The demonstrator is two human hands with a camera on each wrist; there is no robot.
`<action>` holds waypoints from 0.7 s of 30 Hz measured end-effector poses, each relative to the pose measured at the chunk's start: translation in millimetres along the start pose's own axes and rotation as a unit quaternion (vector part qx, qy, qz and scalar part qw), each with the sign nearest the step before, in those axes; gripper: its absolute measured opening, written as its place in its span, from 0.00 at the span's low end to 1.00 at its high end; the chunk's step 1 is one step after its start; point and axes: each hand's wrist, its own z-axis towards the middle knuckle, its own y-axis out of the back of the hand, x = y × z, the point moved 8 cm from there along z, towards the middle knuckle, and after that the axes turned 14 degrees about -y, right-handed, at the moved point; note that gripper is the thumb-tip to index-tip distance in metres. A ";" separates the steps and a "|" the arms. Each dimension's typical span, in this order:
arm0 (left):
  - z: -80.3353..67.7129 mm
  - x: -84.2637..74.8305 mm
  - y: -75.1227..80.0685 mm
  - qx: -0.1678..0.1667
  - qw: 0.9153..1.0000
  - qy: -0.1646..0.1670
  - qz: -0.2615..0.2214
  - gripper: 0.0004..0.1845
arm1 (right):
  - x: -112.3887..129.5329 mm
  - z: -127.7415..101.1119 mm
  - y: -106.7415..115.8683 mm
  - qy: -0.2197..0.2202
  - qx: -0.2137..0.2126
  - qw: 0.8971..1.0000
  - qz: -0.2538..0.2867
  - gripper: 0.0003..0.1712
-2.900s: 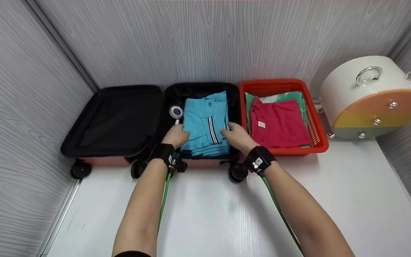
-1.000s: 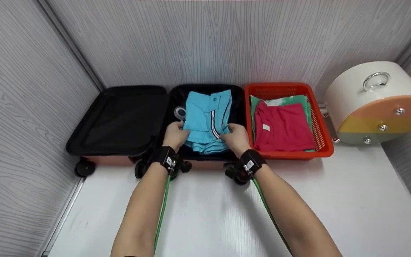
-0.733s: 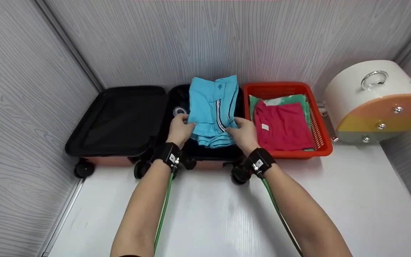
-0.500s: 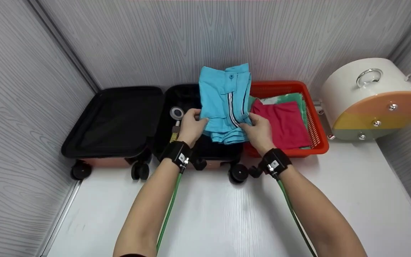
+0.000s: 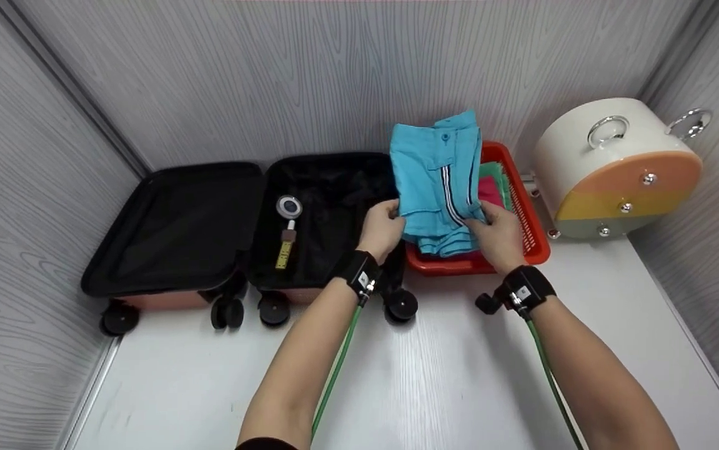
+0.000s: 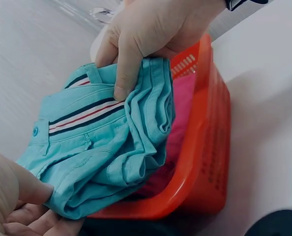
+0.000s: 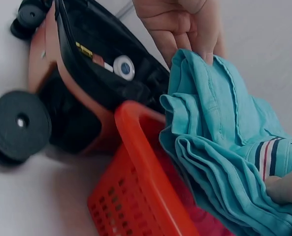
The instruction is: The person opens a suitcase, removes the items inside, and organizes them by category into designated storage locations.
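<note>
Both hands hold a folded blue polo shirt (image 5: 437,178) with a striped placket in the air above the orange basket (image 5: 531,234). My left hand (image 5: 389,219) pinches its left edge, and my right hand (image 5: 485,220) grips its right edge. In the left wrist view the right hand (image 6: 136,54) has its thumb on top of the shirt (image 6: 96,152), with a red shirt (image 6: 180,128) in the basket (image 6: 210,147) underneath. In the right wrist view the left hand (image 7: 185,29) holds the shirt (image 7: 219,142) over the basket's rim (image 7: 141,162).
An open black-lined suitcase (image 5: 178,225) on wheels lies to the left; in its right half are a small round object (image 5: 288,206) and a yellow tape (image 5: 283,253). A white round case (image 5: 609,169) stands at the right. Grey walls close in on three sides.
Both hands gripped the blue shirt in the suitcase, lifted it out and carried it right, so it now hangs over the orange basket. The suitcase's right half shows its lining.
</note>
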 end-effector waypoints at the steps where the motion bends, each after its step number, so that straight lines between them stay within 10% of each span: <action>1: 0.6 1.0 -4.9 -0.001 1.000 0.001 0.002 0.25 | -2.7 1.2 3.7 -0.003 -0.002 1.000 -0.007 0.23; 21: -4.8 14.5 -53.8 0.067 0.994 0.067 0.048 0.32 | -37.0 16.7 22.6 -0.049 -0.002 0.991 -0.126 0.22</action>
